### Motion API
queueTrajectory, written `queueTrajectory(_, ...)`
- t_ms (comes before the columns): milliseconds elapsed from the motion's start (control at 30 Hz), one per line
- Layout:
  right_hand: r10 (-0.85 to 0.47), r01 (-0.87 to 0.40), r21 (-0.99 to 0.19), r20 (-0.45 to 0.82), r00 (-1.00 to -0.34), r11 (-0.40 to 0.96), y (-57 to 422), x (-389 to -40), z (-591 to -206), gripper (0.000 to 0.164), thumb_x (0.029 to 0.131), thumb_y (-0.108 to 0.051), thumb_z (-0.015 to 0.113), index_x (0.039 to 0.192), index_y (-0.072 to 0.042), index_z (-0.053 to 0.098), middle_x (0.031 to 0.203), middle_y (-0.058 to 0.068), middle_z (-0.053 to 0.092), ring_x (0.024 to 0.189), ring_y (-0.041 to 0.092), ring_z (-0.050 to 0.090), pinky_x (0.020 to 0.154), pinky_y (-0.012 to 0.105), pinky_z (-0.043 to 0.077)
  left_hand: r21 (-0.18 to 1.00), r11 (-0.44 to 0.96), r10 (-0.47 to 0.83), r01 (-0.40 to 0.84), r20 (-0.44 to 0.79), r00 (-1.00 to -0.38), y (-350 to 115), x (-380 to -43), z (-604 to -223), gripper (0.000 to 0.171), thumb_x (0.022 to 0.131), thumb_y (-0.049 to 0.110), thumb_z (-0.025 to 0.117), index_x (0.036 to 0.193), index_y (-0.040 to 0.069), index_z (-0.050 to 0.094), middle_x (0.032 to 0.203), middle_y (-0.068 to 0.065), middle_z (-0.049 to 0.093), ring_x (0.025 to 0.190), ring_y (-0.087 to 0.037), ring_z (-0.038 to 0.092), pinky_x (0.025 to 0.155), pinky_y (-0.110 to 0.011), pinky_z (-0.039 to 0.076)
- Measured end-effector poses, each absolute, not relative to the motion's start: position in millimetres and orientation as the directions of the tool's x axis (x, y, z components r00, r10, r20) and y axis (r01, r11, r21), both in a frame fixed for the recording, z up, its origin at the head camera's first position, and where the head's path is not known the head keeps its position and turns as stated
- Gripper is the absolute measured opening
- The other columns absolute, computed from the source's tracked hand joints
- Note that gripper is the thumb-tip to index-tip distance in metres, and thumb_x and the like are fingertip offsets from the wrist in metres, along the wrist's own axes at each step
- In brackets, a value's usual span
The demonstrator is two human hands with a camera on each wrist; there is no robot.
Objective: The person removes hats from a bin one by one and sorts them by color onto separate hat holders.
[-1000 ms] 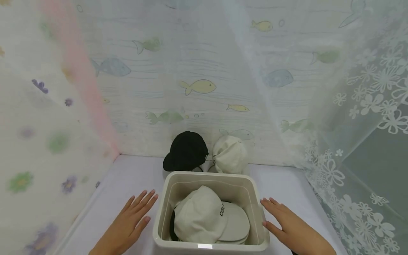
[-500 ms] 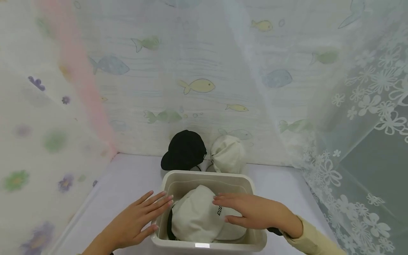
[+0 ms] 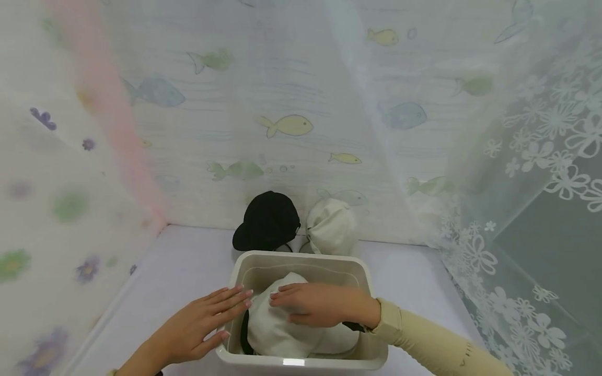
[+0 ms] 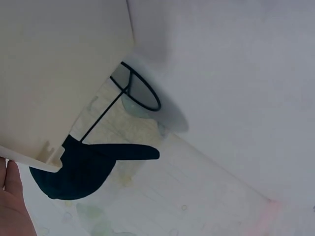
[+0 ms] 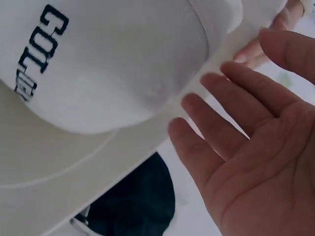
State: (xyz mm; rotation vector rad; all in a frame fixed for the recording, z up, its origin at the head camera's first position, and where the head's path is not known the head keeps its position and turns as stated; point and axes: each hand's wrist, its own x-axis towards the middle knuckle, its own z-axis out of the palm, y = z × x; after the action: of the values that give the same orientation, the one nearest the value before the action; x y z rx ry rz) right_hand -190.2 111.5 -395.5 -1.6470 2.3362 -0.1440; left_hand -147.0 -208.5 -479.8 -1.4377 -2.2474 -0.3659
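Observation:
A beige plastic bin (image 3: 338, 364) holds a white baseball cap (image 3: 275, 326) with dark lettering on its front. Something dark pokes out beneath the cap at the bin's left side. My right hand (image 3: 320, 304) hovers over the cap, its fingers straight and slightly spread; in the right wrist view the palm (image 5: 266, 172) shows nothing held. My left hand (image 3: 199, 324) lies at the bin's left rim with straight fingers, fingertips reaching over the edge. The left wrist view catches only part of that hand (image 4: 14, 206), beside the bin's rim.
Behind the bin stand a black cap (image 3: 269, 222) and another white cap (image 3: 331, 228). The black one sits on a dark wire stand (image 4: 101, 118) with a ring base. White cloth covers the table (image 3: 188, 261); curtains printed with fish and flowers surround it.
My right hand has swung left from beside the bin's right rim to above the cap. My left hand has moved right, up to the left rim. The cap stays in the bin.

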Motion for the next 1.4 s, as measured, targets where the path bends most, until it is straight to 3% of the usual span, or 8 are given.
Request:
queueTrajectory(200, -0.93, -0.905, -0.241, -0.207, -0.304, 0.35, 100.7, -192.5, -398.5, 0.035, 0.101, -0.012, 0.064, 0.136, -0.011, 0.061, 0.137, -0.001, 0.063, 0.135, 0.012, 0.053, 0.113, 0.021, 0.041, -0.008, 0.409, 0.777, 0.913, 0.528, -0.343, -207.9, -149.7, -483.9, 0.051, 0.108, 0.031, 0.041, 0.153, 0.007, 0.045, 0.158, -0.01, 0.046, 0.14, -0.033, 0.049, 0.125, -0.029, 0.02)
queueTrajectory(333, -0.93, -0.921, -0.165, -0.17, -0.325, 0.352, 95.2, -194.1, -401.1, 0.035, 0.1, -0.013, 0.066, 0.134, -0.013, 0.063, 0.133, -0.003, 0.065, 0.128, 0.01, 0.056, 0.107, 0.019, 0.045, -0.006, 0.395, 0.769, 0.919, 0.549, -0.327, -207.8, -152.3, -485.7, 0.051, 0.109, 0.031, 0.038, 0.153, 0.005, 0.046, 0.157, -0.012, 0.047, 0.139, -0.035, 0.049, 0.125, -0.032, 0.022)
queueTrajectory(500, -0.922, -0.926, -0.063, -0.141, -0.36, 0.371, 86.5, -195.7, -406.8, 0.043, 0.1, -0.017, 0.066, 0.142, -0.014, 0.057, 0.147, 0.001, 0.056, 0.138, 0.014, 0.05, 0.112, 0.023, 0.042, -0.019, 0.399, 0.761, 0.917, 0.565, -0.319, -208.0, -153.7, -488.3, 0.051, 0.11, 0.031, 0.034, 0.151, 0.005, 0.048, 0.156, -0.012, 0.047, 0.139, -0.035, 0.05, 0.124, -0.033, 0.023)
queueTrajectory(667, -0.914, -0.936, 0.005, -0.212, -0.346, 0.353, 79.3, -196.9, -415.9, 0.041, 0.105, -0.018, 0.057, 0.145, -0.011, 0.054, 0.151, 0.004, 0.053, 0.143, 0.019, 0.046, 0.119, 0.027, 0.034, -0.014, 0.403, 0.763, 0.915, 0.557, -0.328, -207.6, -154.0, -491.5, 0.051, 0.11, 0.031, 0.034, 0.152, 0.006, 0.047, 0.155, -0.013, 0.049, 0.14, -0.034, 0.049, 0.125, -0.031, 0.021)
queueTrajectory(833, -0.914, -0.936, 0.003, -0.212, -0.345, 0.352, 75.6, -200.0, -422.5, 0.036, 0.105, -0.015, 0.057, 0.14, -0.011, 0.058, 0.139, -0.001, 0.062, 0.136, 0.015, 0.052, 0.115, 0.023, 0.038, 0.021, 0.389, 0.764, 0.921, 0.551, -0.335, -207.9, -154.6, -494.2, 0.051, 0.108, 0.03, 0.04, 0.153, 0.006, 0.045, 0.156, -0.015, 0.047, 0.141, -0.035, 0.048, 0.126, -0.03, 0.019)
queueTrajectory(1067, -0.867, -0.895, 0.013, -0.242, -0.436, 0.447, 67.6, -207.0, -422.1, 0.031, 0.106, -0.016, 0.054, 0.135, -0.01, 0.062, 0.133, 0.0, 0.065, 0.126, 0.012, 0.058, 0.108, 0.022, 0.043, 0.062, 0.385, 0.767, 0.921, 0.533, -0.357, -209.8, -155.1, -496.3, 0.054, 0.105, 0.027, 0.047, 0.155, 0.008, 0.043, 0.159, -0.012, 0.043, 0.144, -0.033, 0.044, 0.126, -0.029, 0.017)
queueTrajectory(1200, -0.849, -0.873, -0.06, -0.275, -0.452, 0.484, 67.9, -212.6, -424.2, 0.031, 0.105, -0.017, 0.056, 0.134, -0.008, 0.063, 0.131, 0.002, 0.066, 0.122, 0.012, 0.06, 0.105, 0.022, 0.046, 0.068, 0.367, 0.771, 0.928, 0.535, -0.345, -210.3, -156.2, -496.8, 0.054, 0.105, 0.027, 0.047, 0.155, 0.008, 0.043, 0.16, -0.013, 0.042, 0.145, -0.033, 0.043, 0.126, -0.03, 0.017)
queueTrajectory(1400, -0.866, -0.877, -0.116, -0.263, -0.426, 0.466, 71.2, -219.4, -420.6, 0.015, 0.101, -0.014, 0.063, 0.113, -0.012, 0.071, 0.101, -0.002, 0.068, 0.092, 0.008, 0.062, 0.083, 0.017, 0.049, 0.071, 0.346, 0.769, 0.936, 0.55, -0.326, -210.0, -157.0, -498.3, 0.052, 0.107, 0.029, 0.044, 0.153, 0.006, 0.046, 0.158, -0.016, 0.043, 0.146, -0.032, 0.041, 0.126, -0.031, 0.018)
